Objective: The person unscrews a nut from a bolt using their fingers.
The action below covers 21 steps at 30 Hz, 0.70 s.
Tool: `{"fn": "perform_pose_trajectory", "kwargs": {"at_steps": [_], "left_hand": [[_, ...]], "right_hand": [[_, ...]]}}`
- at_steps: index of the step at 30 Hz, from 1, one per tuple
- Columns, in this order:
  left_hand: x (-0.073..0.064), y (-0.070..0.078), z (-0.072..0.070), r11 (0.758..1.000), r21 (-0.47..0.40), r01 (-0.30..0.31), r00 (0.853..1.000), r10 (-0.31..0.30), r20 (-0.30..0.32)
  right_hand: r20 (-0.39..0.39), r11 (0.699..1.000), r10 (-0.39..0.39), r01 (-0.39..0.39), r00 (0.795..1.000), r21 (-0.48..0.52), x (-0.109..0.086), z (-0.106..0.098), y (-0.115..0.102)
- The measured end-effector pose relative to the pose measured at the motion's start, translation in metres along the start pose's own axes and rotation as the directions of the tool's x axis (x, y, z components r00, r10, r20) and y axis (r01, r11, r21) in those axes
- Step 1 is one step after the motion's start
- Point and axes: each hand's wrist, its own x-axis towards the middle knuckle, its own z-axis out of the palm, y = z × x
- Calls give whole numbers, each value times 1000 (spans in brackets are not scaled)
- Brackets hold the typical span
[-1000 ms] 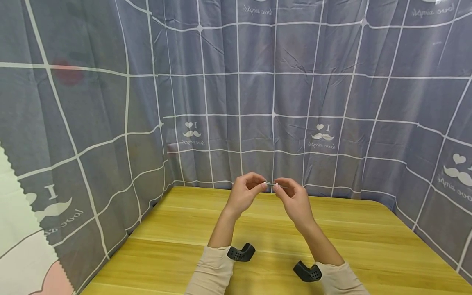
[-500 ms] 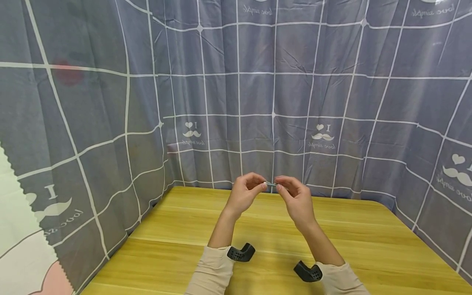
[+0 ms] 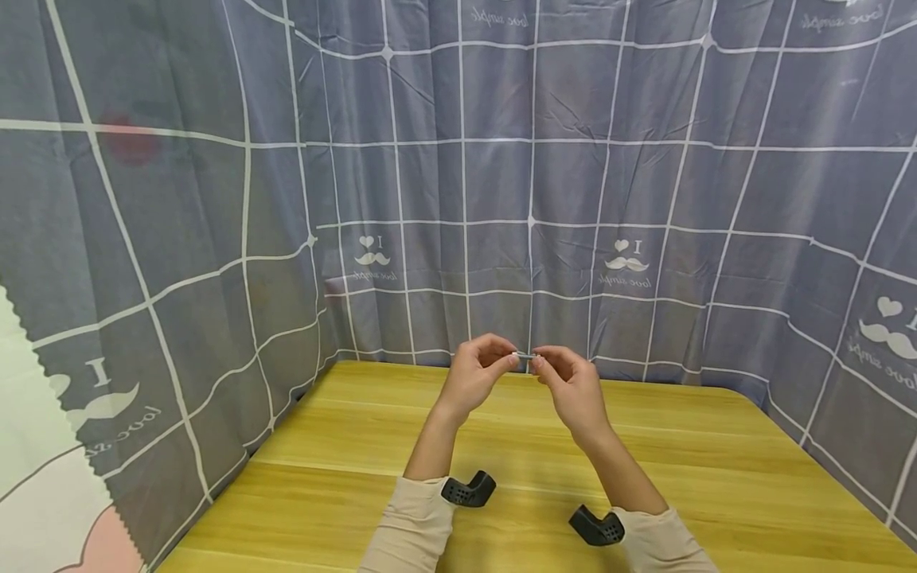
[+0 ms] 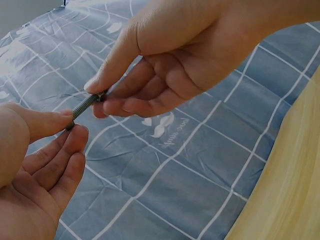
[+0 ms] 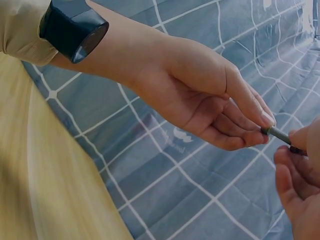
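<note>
A small grey threaded bolt [image 4: 83, 107] spans the gap between my two hands, held up above the far side of the table. The thumb and fingers of my left hand [image 3: 470, 377] pinch one end of it. At the other end, my right hand [image 3: 577, 391] pinches a wider, dark part between thumb and fingertips; I cannot tell if this is the bolt's head or a nut. The thread shows between the fingertips in the right wrist view, where the left hand [image 5: 202, 97] reaches in from the left. Fingertips hide both ends in part.
Below the hands lies a yellow wood-grain table [image 3: 358, 446]. Grey-blue checked curtains [image 3: 494, 191] hang behind it and at both sides. A black wrist camera [image 3: 469, 489] sits on the left sleeve, another black camera [image 3: 597, 526] on the right.
My right thumb and fingertips have shifted slightly at their end of the bolt, baring more of it half a second ago and less now. The left hand has hardly moved.
</note>
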Motion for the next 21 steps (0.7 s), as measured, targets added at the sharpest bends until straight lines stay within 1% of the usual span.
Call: {"fn": "perform_pose_trajectory", "kwargs": {"at_steps": [2,4,9,11,17,21], "left_hand": [[1,0,0,1000,-2,1,1000,-1,3],[2,-4,0,1000,-2,4,1000,-4,8],[7,-25,0,1000,13,24,1000,-24,6],[8,-31,0,999,14,29,1000,-29,1],[8,-36,-1,999,-10,30,1000,-30,3],[7,-35,-3,999,-9,34,999,-33,9]], "right_hand": [[-8,1000,-16,16,1000,13,0,0,-2],[-12,999,-26,27,1000,26,0,0,-3],[-18,998,-49,49,999,51,0,0,-6],[-23,996,-60,62,998,58,0,0,-6],[-13,992,-99,100,995,81,-2,0,-5],[8,990,-106,105,994,93,-2,0,-4]]}}
